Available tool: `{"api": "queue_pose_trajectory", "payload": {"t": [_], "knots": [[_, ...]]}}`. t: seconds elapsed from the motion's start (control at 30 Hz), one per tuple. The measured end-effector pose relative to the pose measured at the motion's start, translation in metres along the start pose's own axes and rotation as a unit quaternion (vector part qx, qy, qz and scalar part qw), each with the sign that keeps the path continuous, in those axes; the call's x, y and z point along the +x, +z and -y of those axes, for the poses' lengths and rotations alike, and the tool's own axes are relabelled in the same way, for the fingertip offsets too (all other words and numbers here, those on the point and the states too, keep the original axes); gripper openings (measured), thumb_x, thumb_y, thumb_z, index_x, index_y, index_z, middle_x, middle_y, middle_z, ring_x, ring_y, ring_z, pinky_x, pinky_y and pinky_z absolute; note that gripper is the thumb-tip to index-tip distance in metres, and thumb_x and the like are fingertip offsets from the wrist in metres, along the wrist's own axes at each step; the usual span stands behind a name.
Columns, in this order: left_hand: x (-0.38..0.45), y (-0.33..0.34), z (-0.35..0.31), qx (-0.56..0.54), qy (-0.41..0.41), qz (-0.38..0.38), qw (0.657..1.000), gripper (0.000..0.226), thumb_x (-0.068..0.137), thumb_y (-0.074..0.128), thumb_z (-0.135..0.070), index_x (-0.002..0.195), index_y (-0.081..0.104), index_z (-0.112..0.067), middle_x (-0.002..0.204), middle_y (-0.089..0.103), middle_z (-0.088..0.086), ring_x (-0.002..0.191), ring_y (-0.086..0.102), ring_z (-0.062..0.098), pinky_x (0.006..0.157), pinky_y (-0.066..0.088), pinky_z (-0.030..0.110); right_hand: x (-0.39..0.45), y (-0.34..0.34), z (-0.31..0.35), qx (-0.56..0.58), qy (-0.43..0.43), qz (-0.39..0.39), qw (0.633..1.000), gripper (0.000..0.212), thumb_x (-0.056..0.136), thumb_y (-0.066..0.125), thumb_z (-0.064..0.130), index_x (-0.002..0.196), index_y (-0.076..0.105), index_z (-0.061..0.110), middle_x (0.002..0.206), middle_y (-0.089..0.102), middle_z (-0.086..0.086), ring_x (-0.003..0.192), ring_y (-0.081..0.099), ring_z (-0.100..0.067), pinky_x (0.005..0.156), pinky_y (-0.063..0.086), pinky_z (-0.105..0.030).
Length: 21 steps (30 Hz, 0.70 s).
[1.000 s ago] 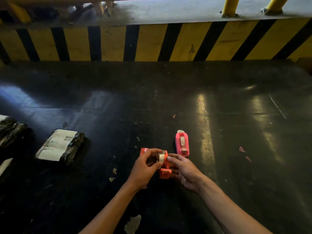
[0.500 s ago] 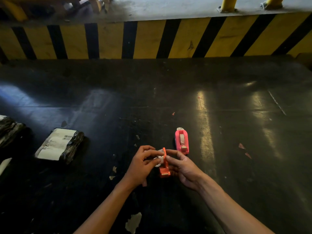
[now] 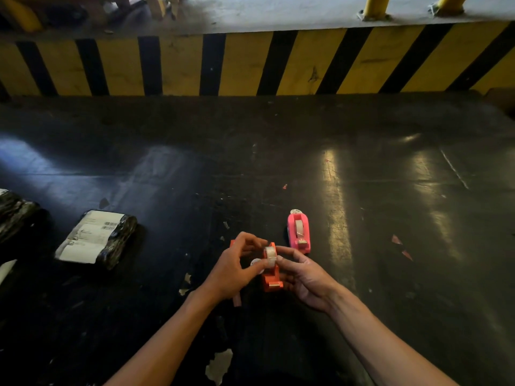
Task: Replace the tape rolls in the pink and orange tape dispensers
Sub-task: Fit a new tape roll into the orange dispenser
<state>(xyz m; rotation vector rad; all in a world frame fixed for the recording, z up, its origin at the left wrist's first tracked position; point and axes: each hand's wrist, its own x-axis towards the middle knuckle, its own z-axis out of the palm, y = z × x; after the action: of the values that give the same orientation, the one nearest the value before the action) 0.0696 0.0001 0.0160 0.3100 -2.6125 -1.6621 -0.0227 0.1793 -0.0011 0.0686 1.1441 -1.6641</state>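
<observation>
The orange tape dispenser (image 3: pixel 271 278) is held between both hands above the dark floor, its cutter end toward me. My left hand (image 3: pixel 232 270) pinches a small clear tape roll (image 3: pixel 270 253) at the dispenser's top; a white round piece (image 3: pixel 255 262) shows beside its fingers. My right hand (image 3: pixel 305 277) grips the dispenser from the right side. The pink tape dispenser (image 3: pixel 298 232) lies on the floor just beyond my right hand, with a tape roll seated in it. An orange part (image 3: pixel 232 243) peeks out behind my left hand.
A black-wrapped parcel with a white label (image 3: pixel 96 238) lies at left, another dark parcel (image 3: pixel 15 215) at the left edge. A yellow-and-black striped curb (image 3: pixel 250 62) runs across the back. Paper scraps (image 3: pixel 218 366) dot the floor.
The orange dispenser has been turned upright between my hands. The clear tape roll now sits at its top under my left fingers. The pink dispenser has not moved.
</observation>
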Motion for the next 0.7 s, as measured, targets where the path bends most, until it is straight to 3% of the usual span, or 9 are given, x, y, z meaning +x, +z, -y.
{"api": "queue_pose_trajectory", "payload": {"t": [0.13,0.23,0.3,0.43,0.53,0.7], "knots": [[0.018,-0.004,0.023,0.071,-0.087,-0.137,0.984,0.040,0.092,0.066,-0.017,0.128,0.051,-0.022,0.130,0.056,0.002,0.120,0.057,0.016,0.102,0.051,0.041,0.002,-0.004,0.000,0.014,-0.012,-0.022,1.000,0.046,0.086,0.070,0.010,0.130,0.058,0.015,0.104,0.077,-0.016,0.084,0.076,-0.025,0.064,0.061,-0.035],[0.030,-0.007,0.046,0.140,-0.232,-0.122,0.955,0.056,0.094,0.062,-0.027,0.145,0.038,-0.024,0.146,0.042,0.014,0.133,0.044,0.032,0.107,0.044,0.045,0.002,-0.004,0.001,0.020,-0.009,-0.026,0.999,0.045,0.086,0.069,0.009,0.130,0.058,0.015,0.103,0.077,-0.016,0.084,0.076,-0.025,0.063,0.061,-0.035],[0.033,-0.006,0.055,0.183,-0.277,-0.092,0.939,0.058,0.096,0.058,-0.033,0.148,0.034,-0.023,0.148,0.039,0.018,0.134,0.040,0.037,0.106,0.040,0.046,0.002,-0.004,0.001,0.019,-0.009,-0.028,0.999,0.043,0.089,0.067,0.008,0.130,0.058,0.015,0.104,0.076,-0.017,0.083,0.076,-0.025,0.063,0.060,-0.035],[0.040,-0.005,0.061,0.239,-0.264,-0.058,0.933,0.061,0.094,0.060,-0.036,0.147,0.033,-0.027,0.144,0.046,0.016,0.128,0.049,0.036,0.104,0.046,0.049,0.001,-0.003,0.000,0.000,-0.012,-0.036,0.999,0.039,0.090,0.067,0.010,0.128,0.059,0.016,0.106,0.076,-0.016,0.085,0.075,-0.025,0.069,0.060,-0.037],[0.044,-0.003,0.057,0.260,-0.251,-0.032,0.932,0.069,0.094,0.059,-0.030,0.153,0.024,-0.029,0.151,0.037,0.017,0.133,0.045,0.036,0.106,0.045,0.050,0.002,-0.002,-0.001,-0.008,-0.014,-0.043,0.999,0.039,0.090,0.067,0.010,0.128,0.059,0.015,0.104,0.077,-0.015,0.084,0.074,-0.025,0.075,0.058,-0.038],[0.040,-0.006,0.061,0.245,-0.248,-0.022,0.937,0.067,0.094,0.061,-0.033,0.151,0.026,-0.039,0.147,0.039,0.017,0.120,0.056,0.032,0.098,0.053,0.047,0.002,-0.002,0.001,0.002,-0.006,-0.047,0.999,0.040,0.089,0.067,0.010,0.128,0.059,0.015,0.104,0.077,-0.015,0.080,0.075,-0.023,0.069,0.058,-0.036]]}}
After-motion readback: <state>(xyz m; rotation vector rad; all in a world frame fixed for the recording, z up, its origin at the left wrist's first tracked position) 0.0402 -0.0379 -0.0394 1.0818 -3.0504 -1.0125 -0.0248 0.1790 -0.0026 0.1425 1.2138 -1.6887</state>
